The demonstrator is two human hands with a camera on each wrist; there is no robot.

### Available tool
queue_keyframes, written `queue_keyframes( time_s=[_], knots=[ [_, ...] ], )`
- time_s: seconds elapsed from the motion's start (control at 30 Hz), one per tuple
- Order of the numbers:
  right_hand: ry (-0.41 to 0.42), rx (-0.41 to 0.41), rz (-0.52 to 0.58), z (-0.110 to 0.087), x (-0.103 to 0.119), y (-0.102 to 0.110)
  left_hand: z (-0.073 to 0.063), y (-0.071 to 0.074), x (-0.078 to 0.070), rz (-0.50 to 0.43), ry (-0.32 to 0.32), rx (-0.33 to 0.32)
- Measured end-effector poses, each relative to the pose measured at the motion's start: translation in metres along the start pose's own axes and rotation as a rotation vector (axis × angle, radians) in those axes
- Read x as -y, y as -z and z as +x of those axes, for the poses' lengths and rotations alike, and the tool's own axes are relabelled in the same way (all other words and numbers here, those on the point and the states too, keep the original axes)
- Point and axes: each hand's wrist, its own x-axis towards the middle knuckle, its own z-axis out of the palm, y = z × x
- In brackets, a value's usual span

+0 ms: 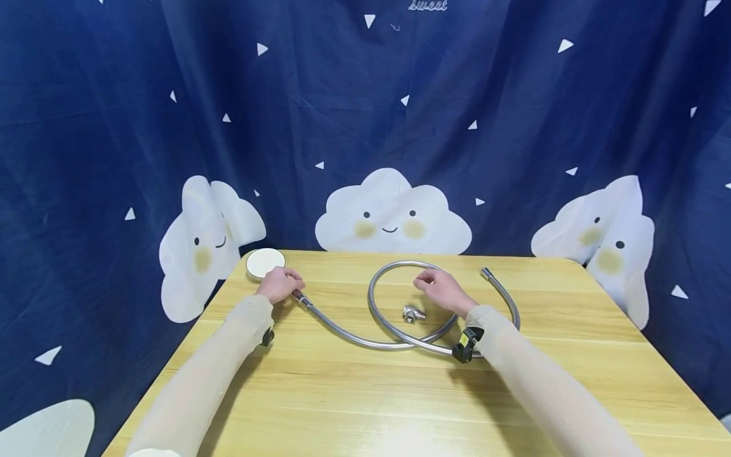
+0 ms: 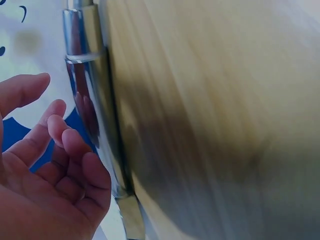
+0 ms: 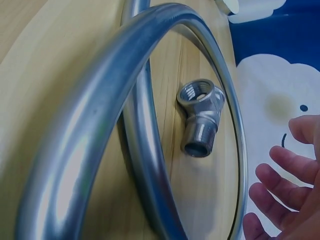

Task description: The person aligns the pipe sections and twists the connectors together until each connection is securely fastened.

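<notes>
A hand shower [image 1: 265,261] with a round white face lies at the table's far left. My left hand [image 1: 280,284] hovers over its chrome handle [image 2: 92,110], thumb and loosely bent fingers apart from it in the left wrist view. From the handle's end a grey metallic shower hose [image 1: 354,338] runs right and coils into a loop. Inside that loop sits a small chrome pipe fitting [image 1: 410,313], its threaded opening showing in the right wrist view. Over the loop's right side hangs my right hand [image 1: 444,291], fingers relaxed and spread, holding nothing.
The hose's free end [image 1: 487,273] points to the back of the wooden table [image 1: 354,400]. A dark blue curtain [image 1: 354,95] with cloud faces hangs right behind the table and along both sides.
</notes>
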Motion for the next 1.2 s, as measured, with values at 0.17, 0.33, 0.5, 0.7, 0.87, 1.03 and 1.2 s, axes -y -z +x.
queue_keyframes(
  time_s=[0.17, 0.33, 0.5, 0.7, 0.87, 1.03, 1.2],
  knots=[
    [-0.012, -0.007, 0.004, -0.001, -0.008, 0.003, -0.002, -0.004, -0.009, -0.008, -0.025, 0.010],
    [-0.011, -0.018, -0.008, -0.004, -0.015, 0.009, -0.005, -0.007, -0.019, -0.002, -0.042, 0.006],
    [-0.024, -0.023, -0.007, -0.005, -0.022, 0.013, -0.006, -0.009, -0.025, -0.030, -0.075, 0.013],
    [-0.048, -0.035, -0.019, -0.006, -0.028, 0.015, -0.004, -0.016, -0.028, -0.089, -0.080, 0.075],
    [-0.054, -0.043, -0.019, -0.010, -0.033, 0.020, -0.004, -0.020, -0.034, -0.093, -0.083, 0.092],
    [-0.065, -0.050, -0.014, -0.014, -0.038, 0.025, -0.007, -0.023, -0.045, -0.066, -0.117, 0.072],
    [-0.062, -0.054, -0.017, -0.017, -0.043, 0.028, -0.008, -0.031, -0.054, -0.106, -0.149, 0.105]
  ],
)
